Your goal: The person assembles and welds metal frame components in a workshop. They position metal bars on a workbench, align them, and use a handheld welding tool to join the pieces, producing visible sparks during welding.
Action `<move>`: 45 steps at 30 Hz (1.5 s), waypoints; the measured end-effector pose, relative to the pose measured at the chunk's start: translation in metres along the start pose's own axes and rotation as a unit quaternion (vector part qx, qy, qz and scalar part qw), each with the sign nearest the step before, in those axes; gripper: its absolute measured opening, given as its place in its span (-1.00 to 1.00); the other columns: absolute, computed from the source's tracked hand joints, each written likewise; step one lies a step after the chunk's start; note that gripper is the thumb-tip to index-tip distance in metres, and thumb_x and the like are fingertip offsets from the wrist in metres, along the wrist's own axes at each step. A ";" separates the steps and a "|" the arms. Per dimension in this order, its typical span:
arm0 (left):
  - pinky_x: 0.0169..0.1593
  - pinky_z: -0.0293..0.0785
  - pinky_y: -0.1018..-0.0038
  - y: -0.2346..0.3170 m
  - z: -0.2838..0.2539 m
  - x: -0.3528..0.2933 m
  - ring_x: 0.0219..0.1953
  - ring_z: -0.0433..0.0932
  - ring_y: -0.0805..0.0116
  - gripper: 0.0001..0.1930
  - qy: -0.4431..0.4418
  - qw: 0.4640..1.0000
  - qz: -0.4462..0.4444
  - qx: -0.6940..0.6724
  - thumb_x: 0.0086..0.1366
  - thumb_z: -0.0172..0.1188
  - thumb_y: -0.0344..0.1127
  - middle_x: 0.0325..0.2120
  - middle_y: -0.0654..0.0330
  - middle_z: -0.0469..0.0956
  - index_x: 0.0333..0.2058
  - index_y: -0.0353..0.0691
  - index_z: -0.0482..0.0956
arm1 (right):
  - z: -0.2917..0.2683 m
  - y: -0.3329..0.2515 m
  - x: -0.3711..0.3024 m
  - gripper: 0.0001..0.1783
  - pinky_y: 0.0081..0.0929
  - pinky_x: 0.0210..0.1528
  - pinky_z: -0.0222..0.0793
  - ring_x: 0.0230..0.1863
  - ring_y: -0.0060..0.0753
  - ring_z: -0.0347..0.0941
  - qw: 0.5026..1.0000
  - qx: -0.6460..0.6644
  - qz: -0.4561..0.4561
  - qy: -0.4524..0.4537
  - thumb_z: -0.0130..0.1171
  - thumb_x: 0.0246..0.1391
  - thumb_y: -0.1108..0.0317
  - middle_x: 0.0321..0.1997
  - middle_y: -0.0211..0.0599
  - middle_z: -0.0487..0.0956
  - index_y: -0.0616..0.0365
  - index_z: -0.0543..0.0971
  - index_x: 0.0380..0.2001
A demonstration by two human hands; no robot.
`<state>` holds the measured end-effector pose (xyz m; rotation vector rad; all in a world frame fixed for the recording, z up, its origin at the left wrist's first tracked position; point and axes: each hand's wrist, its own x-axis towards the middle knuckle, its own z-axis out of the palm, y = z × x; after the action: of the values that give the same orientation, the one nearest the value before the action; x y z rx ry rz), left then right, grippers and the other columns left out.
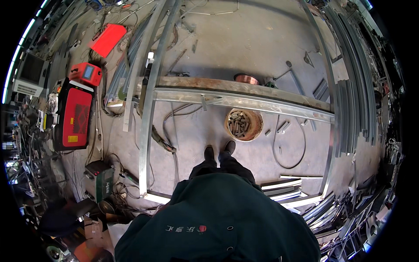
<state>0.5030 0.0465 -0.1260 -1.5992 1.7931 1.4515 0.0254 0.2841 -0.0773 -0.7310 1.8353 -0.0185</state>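
Note:
Neither of my hands shows; the dark green jacket fills the lower middle and my arms are down out of sight. I stand inside a rectangular frame of silvery metal tubing (148,126). In front of my shoes, a round rusty bucket (228,131) holds several short metal offcuts (239,124). Just beyond it runs the frame's metal crossbar (257,103), with a rust-stained beam (196,84) alongside on its far side. Two small metal pieces (205,103) sit at the crossbar.
On the left stand a red and black machine (77,118), a smaller red unit with a screen (89,73) and a green box (100,181). Cables (168,139) cross the floor. Long metal profiles (349,87) are stacked at right. A copper-coloured spool (246,79) lies beyond the beam.

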 end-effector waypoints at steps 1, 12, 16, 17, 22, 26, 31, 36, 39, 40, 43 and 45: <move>0.01 0.54 0.29 0.001 -0.002 0.004 -0.13 0.64 0.17 -0.71 0.001 1.000 0.004 -0.003 0.31 0.21 -0.24 -0.22 0.06 0.68 -0.09 -0.30 0.63 | -0.004 -0.004 0.005 -0.59 -0.21 0.13 0.41 0.07 -0.08 0.58 1.000 -0.001 -0.004 -0.001 0.11 0.19 0.08 -0.02 -0.02 0.66 0.08 0.67 -0.03; 0.01 0.57 0.21 0.072 -0.092 0.077 -0.10 0.67 0.02 -0.41 0.148 0.989 0.011 -0.011 0.06 0.41 0.05 -0.21 -0.01 0.69 0.00 -0.19 0.60 | -0.087 -0.085 0.139 -0.60 -0.22 0.16 0.37 0.08 -0.06 0.57 0.985 -0.152 -0.055 -0.061 0.08 0.20 0.07 -0.03 -0.06 0.67 0.03 0.69 -0.05; -0.01 0.59 0.26 0.087 -0.094 0.086 -0.09 0.68 0.06 -0.44 0.127 0.982 0.013 -0.140 0.13 0.36 0.01 -0.17 -0.06 0.69 0.01 -0.27 0.60 | -0.123 -0.139 0.159 -0.79 -0.20 -0.11 0.55 -0.06 -0.11 0.62 0.940 -0.319 -0.116 -0.037 0.16 -0.02 0.35 -0.17 -0.16 0.68 0.01 0.68 -0.28; -0.01 0.59 0.26 0.092 -0.093 0.083 -0.08 0.68 0.06 -0.46 0.137 0.981 0.017 -0.134 0.17 0.33 -0.01 -0.16 -0.07 0.69 0.00 -0.28 0.60 | -0.138 -0.161 0.149 -0.73 -0.16 -0.05 0.55 0.01 -0.05 0.59 0.940 -0.327 -0.090 -0.045 0.14 -0.03 0.40 -0.11 -0.16 0.67 -0.01 0.66 -0.21; 0.01 0.56 0.26 0.099 -0.103 0.063 -0.08 0.68 0.06 -0.52 0.186 0.980 0.035 -0.060 0.24 0.27 -0.06 -0.16 -0.08 0.68 0.01 -0.29 0.61 | -0.153 -0.188 0.172 -0.48 -0.14 0.11 0.46 0.06 0.05 0.56 0.982 -0.147 -0.111 0.050 0.28 0.08 0.13 -0.01 -0.04 0.65 0.16 0.57 0.07; 0.02 0.54 0.28 0.066 -0.101 0.077 -0.06 0.67 0.05 -0.53 0.148 0.988 -0.033 0.006 0.26 0.24 -0.06 -0.14 -0.09 0.68 -0.01 -0.31 0.62 | -0.189 -0.271 0.138 -0.56 -0.18 0.02 0.52 -0.06 0.01 0.63 0.981 0.057 -0.147 0.110 0.25 0.12 0.19 -0.10 -0.01 0.68 0.23 0.58 0.01; 0.01 0.52 0.24 0.086 -0.132 0.102 -0.08 0.65 0.01 -0.59 0.080 0.996 0.024 0.013 0.27 0.19 -0.11 -0.17 -0.10 0.67 -0.07 -0.33 0.64 | -0.177 -0.303 0.137 -0.66 -0.31 -0.04 0.55 -0.13 -0.12 0.67 0.958 0.203 -0.116 0.165 0.22 0.17 0.33 -0.15 -0.02 0.69 0.26 0.57 -0.02; 0.00 0.49 0.16 0.159 -0.188 0.107 -0.13 0.63 -0.06 -0.61 0.085 0.989 -0.118 0.011 0.26 0.14 -0.19 -0.21 -0.14 0.65 -0.09 -0.40 0.61 | -0.122 -0.288 0.138 -0.64 -0.38 -0.11 0.58 -0.13 -0.24 0.68 0.952 0.254 0.045 0.164 0.21 0.17 0.31 -0.16 -0.05 0.69 0.25 0.59 -0.01; 0.01 0.48 0.16 0.144 -0.204 0.115 -0.13 0.61 -0.07 -0.61 0.065 0.993 -0.095 0.006 0.26 0.14 -0.20 -0.21 -0.14 0.63 -0.09 -0.42 0.59 | -0.065 -0.262 0.123 -0.37 -0.20 0.12 0.48 0.12 0.06 0.54 0.967 0.143 0.105 0.185 0.30 0.10 0.08 0.12 0.10 0.56 0.27 0.50 0.13; 0.01 0.48 0.16 0.134 -0.207 0.120 -0.13 0.61 -0.07 -0.61 0.056 0.996 -0.065 0.018 0.26 0.14 -0.20 -0.21 -0.14 0.63 -0.08 -0.42 0.58 | -0.043 -0.256 0.116 -0.26 -0.19 0.17 0.44 0.16 0.08 0.51 0.967 0.158 0.170 0.110 0.33 0.06 0.01 0.15 0.14 0.53 0.29 0.44 0.18; 0.02 0.47 0.14 0.161 -0.228 0.137 -0.11 0.59 -0.12 -0.59 0.040 0.991 -0.128 -0.009 0.25 0.13 -0.20 -0.18 -0.19 0.62 -0.05 -0.43 0.57 | 0.009 -0.244 0.104 0.03 -0.21 0.18 0.43 0.11 -0.03 0.52 0.845 0.462 0.267 -0.031 0.43 -0.03 -0.11 0.11 0.16 0.52 0.39 0.26 0.30; 0.03 0.46 0.14 0.162 -0.234 0.145 -0.10 0.59 -0.14 -0.57 0.035 0.992 -0.118 0.027 0.24 0.12 -0.20 -0.16 -0.21 0.61 -0.04 -0.42 0.57 | 0.004 -0.252 0.106 0.09 -0.22 0.15 0.45 0.08 -0.09 0.54 0.755 0.601 0.256 -0.046 0.46 -0.07 -0.12 0.09 0.14 0.53 0.42 0.22 0.31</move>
<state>0.4001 -0.2498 -0.0660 -1.7844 1.6012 1.2449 0.1256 0.0291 -0.0800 0.6756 1.4480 -0.7231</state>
